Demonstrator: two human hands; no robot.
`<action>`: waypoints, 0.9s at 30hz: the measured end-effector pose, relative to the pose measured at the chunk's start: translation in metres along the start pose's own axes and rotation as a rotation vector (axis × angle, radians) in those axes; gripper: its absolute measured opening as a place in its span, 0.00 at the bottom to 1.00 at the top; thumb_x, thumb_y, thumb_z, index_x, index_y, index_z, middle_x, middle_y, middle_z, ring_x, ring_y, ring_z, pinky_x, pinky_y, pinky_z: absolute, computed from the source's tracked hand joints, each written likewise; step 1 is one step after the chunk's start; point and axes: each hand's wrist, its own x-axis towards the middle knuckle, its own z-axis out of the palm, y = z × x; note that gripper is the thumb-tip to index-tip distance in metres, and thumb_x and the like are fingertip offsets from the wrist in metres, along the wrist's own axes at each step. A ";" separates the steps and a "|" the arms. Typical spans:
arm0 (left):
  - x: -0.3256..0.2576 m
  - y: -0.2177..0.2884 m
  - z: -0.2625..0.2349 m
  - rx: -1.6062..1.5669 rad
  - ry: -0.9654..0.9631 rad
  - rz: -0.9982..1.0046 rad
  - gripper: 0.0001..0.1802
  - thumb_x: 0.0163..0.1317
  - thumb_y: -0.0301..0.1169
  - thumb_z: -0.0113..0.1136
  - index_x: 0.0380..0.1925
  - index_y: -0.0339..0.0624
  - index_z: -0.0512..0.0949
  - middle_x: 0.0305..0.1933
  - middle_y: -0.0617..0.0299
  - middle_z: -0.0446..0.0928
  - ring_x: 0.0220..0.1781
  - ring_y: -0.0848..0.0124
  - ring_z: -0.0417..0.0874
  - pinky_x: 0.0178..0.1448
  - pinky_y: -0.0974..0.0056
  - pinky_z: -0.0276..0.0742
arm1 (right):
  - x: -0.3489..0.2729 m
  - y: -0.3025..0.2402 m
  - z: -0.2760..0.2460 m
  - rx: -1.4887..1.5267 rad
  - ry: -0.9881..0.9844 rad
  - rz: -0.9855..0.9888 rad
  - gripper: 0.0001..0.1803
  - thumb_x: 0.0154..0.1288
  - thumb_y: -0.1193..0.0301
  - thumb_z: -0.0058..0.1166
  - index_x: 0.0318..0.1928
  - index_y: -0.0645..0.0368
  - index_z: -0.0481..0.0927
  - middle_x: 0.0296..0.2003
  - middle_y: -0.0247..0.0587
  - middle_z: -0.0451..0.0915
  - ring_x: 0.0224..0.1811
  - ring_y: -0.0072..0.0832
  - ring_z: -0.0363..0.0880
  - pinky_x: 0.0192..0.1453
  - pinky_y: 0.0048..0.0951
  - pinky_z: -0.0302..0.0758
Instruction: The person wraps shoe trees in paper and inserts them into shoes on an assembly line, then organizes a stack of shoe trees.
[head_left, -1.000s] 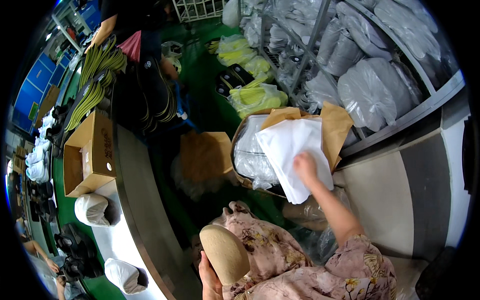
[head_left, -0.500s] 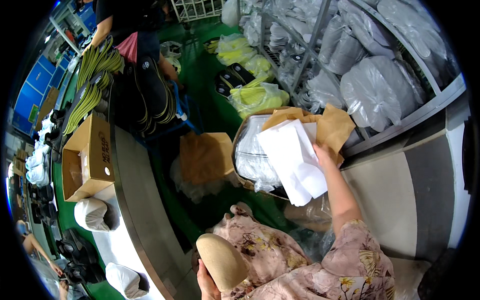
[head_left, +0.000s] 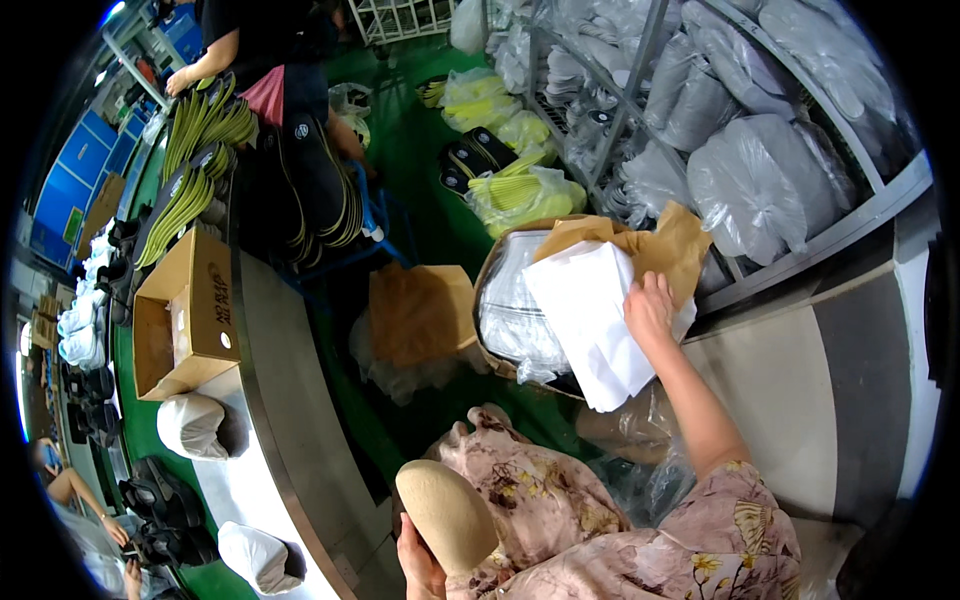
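In my left hand (head_left: 420, 560) is a tan, smooth, shoe-shaped piece (head_left: 447, 517) with a rounded end pointing up. I hold it close to my lap, with my fingers wrapped round its left side. My right hand (head_left: 652, 308) reaches forward over a stack of white paper sheets (head_left: 590, 320), its bent fingers gripping the paper near the right edge. The sheets lie across an open carton (head_left: 492, 345) that holds clear plastic-wrapped goods (head_left: 520, 310). Brown paper (head_left: 680, 245) sticks out behind and beside the white sheets.
At left, a metal-topped bench (head_left: 300, 420) bears a cardboard box (head_left: 205, 320) and white-covered, shoe-shaped pieces (head_left: 190, 427). Behind stands a person (head_left: 260, 50) by stacked insoles (head_left: 320, 190). A metal rack (head_left: 870, 210) of bagged goods fills the far right. Brown paper (head_left: 420, 315) lies left of the carton.
My right hand has shifted from the sheets' edge to on top of them, and a white paper corner now shows right of it. My left hand keeps the tan piece in place.
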 end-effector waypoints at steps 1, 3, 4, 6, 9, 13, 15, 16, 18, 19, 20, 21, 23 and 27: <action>0.002 -0.002 -0.005 0.009 -0.028 0.019 0.23 0.71 0.44 0.38 0.48 0.35 0.70 0.40 0.58 0.77 0.40 0.68 0.79 0.44 0.63 0.76 | -0.002 -0.005 -0.021 -0.021 0.081 -0.114 0.07 0.51 0.73 0.52 0.30 0.64 0.78 0.33 0.45 0.74 0.39 0.44 0.72 0.48 0.40 0.69; 0.001 0.001 -0.001 0.033 -0.095 0.056 0.20 0.71 0.43 0.39 0.43 0.36 0.71 0.32 0.64 0.77 0.31 0.75 0.77 0.36 0.69 0.75 | -0.013 -0.006 -0.034 -0.037 0.089 -0.245 0.05 0.49 0.74 0.52 0.27 0.63 0.77 0.32 0.44 0.74 0.38 0.43 0.72 0.48 0.40 0.69; -0.001 0.000 0.002 0.056 -0.051 0.081 0.16 0.70 0.40 0.42 0.36 0.38 0.72 0.23 0.69 0.72 0.23 0.82 0.71 0.28 0.74 0.69 | -0.023 -0.005 -0.031 -0.027 0.012 -0.268 0.05 0.49 0.74 0.52 0.26 0.64 0.76 0.32 0.45 0.74 0.38 0.44 0.73 0.47 0.41 0.70; 0.008 -0.002 -0.013 0.071 -0.216 0.123 0.16 0.70 0.40 0.43 0.40 0.38 0.72 0.33 0.64 0.76 0.33 0.76 0.76 0.39 0.69 0.73 | -0.032 0.001 -0.029 0.058 -0.285 -0.058 0.07 0.52 0.73 0.52 0.28 0.66 0.75 0.35 0.51 0.74 0.40 0.46 0.75 0.44 0.43 0.72; -0.018 0.002 0.012 0.073 -0.135 0.205 0.11 0.68 0.37 0.48 0.34 0.39 0.72 0.27 0.68 0.75 0.25 0.81 0.74 0.30 0.74 0.70 | -0.034 0.001 -0.057 0.312 -0.064 0.012 0.08 0.55 0.71 0.51 0.29 0.65 0.76 0.36 0.53 0.74 0.39 0.49 0.76 0.43 0.47 0.72; -0.018 -0.004 0.010 0.108 -0.197 0.313 0.09 0.67 0.36 0.51 0.33 0.44 0.72 0.29 0.69 0.75 0.30 0.80 0.74 0.35 0.74 0.70 | -0.054 -0.038 -0.085 0.521 -0.193 -0.247 0.09 0.57 0.70 0.51 0.30 0.65 0.75 0.38 0.54 0.73 0.37 0.50 0.75 0.43 0.45 0.73; -0.019 -0.006 0.006 0.087 -0.213 0.357 0.07 0.66 0.36 0.52 0.32 0.46 0.72 0.30 0.70 0.75 0.32 0.81 0.74 0.36 0.75 0.69 | -0.071 -0.083 -0.111 0.594 -0.212 -0.366 0.09 0.58 0.71 0.50 0.30 0.66 0.74 0.39 0.55 0.72 0.37 0.51 0.75 0.43 0.44 0.73; -0.018 -0.007 0.006 0.091 -0.230 0.382 0.07 0.66 0.36 0.53 0.32 0.47 0.73 0.31 0.71 0.74 0.33 0.82 0.73 0.37 0.75 0.68 | -0.079 -0.101 -0.123 0.645 -0.227 -0.378 0.09 0.58 0.71 0.50 0.29 0.67 0.74 0.39 0.56 0.71 0.38 0.52 0.75 0.43 0.44 0.73; -0.017 -0.008 0.010 0.142 -0.269 0.474 0.06 0.66 0.34 0.52 0.31 0.46 0.71 0.29 0.74 0.70 0.32 0.84 0.68 0.38 0.76 0.65 | -0.092 -0.127 -0.133 0.812 -0.221 -0.444 0.10 0.58 0.71 0.51 0.29 0.69 0.73 0.38 0.58 0.71 0.37 0.55 0.73 0.44 0.44 0.73; -0.015 -0.008 0.010 0.178 -0.294 0.527 0.06 0.67 0.33 0.51 0.31 0.46 0.70 0.29 0.74 0.68 0.32 0.84 0.66 0.38 0.76 0.64 | -0.101 -0.139 -0.139 0.888 -0.233 -0.442 0.11 0.57 0.72 0.52 0.28 0.72 0.72 0.37 0.59 0.72 0.37 0.55 0.74 0.43 0.43 0.72; -0.018 -0.006 0.015 0.150 -0.324 0.603 0.06 0.67 0.32 0.51 0.31 0.45 0.69 0.29 0.74 0.67 0.32 0.84 0.64 0.38 0.77 0.63 | -0.108 -0.152 -0.150 0.972 -0.281 -0.436 0.12 0.57 0.72 0.52 0.27 0.72 0.71 0.36 0.59 0.72 0.36 0.54 0.74 0.42 0.42 0.72; -0.021 -0.005 0.018 0.122 -0.357 0.681 0.05 0.67 0.31 0.50 0.31 0.45 0.69 0.29 0.74 0.66 0.32 0.84 0.63 0.38 0.77 0.62 | -0.114 -0.166 -0.158 1.051 -0.330 -0.431 0.12 0.56 0.73 0.52 0.26 0.73 0.70 0.34 0.59 0.73 0.36 0.53 0.75 0.41 0.42 0.72; -0.027 0.000 0.016 0.127 -0.398 0.783 0.05 0.68 0.29 0.49 0.33 0.42 0.69 0.33 0.72 0.69 0.35 0.84 0.65 0.42 0.77 0.64 | -0.125 -0.193 -0.170 1.143 -0.376 -0.437 0.13 0.56 0.72 0.53 0.25 0.72 0.69 0.29 0.55 0.73 0.31 0.49 0.75 0.37 0.38 0.71; -0.045 0.012 0.009 0.141 -0.436 0.884 0.07 0.68 0.28 0.48 0.42 0.38 0.71 0.38 0.69 0.74 0.39 0.83 0.69 0.46 0.76 0.67 | -0.138 -0.239 -0.210 1.186 -0.320 -0.488 0.13 0.55 0.69 0.57 0.26 0.68 0.71 0.26 0.46 0.74 0.28 0.35 0.76 0.31 0.32 0.69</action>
